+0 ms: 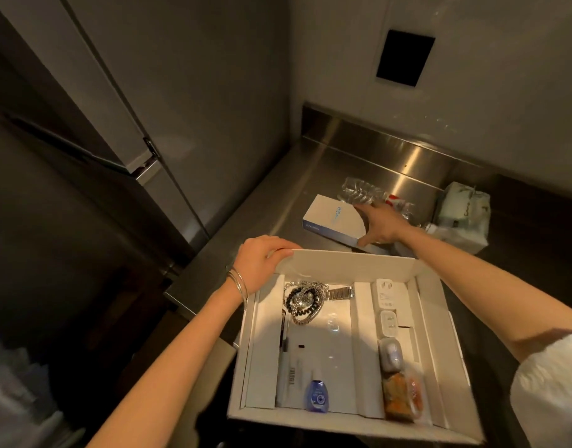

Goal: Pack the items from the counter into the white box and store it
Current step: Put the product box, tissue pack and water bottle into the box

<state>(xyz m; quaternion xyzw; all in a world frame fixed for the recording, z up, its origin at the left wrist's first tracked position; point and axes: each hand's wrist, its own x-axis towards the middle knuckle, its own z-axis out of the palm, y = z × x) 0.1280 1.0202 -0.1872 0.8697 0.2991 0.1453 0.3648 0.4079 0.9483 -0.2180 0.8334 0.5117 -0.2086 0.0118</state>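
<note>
The open white box (pixel 349 263) sits at the counter's front edge. My left hand (pixel 262 261) grips its far left corner. Inside lie a tangle of bracelets and a metal watch (pixel 305 300), a pen (pixel 283 357), a small blue bottle (pixel 315 396), white chargers (pixel 386 294), an earbud case (pixel 389 352) and a snack packet (pixel 399 399). Beyond the box, my right hand (pixel 380 226) holds the right end of a flat white-and-blue carton (pixel 330 216) lying on the steel counter (pixel 278 202), thumb at its near edge.
A crumpled clear plastic bottle (pixel 364 190) lies just behind the carton. A tied white plastic bag (pixel 464 215) sits at the counter's right. A tall grey fridge (pixel 123 101) stands to the left, and a steel backsplash (pixel 407 147) runs along the wall.
</note>
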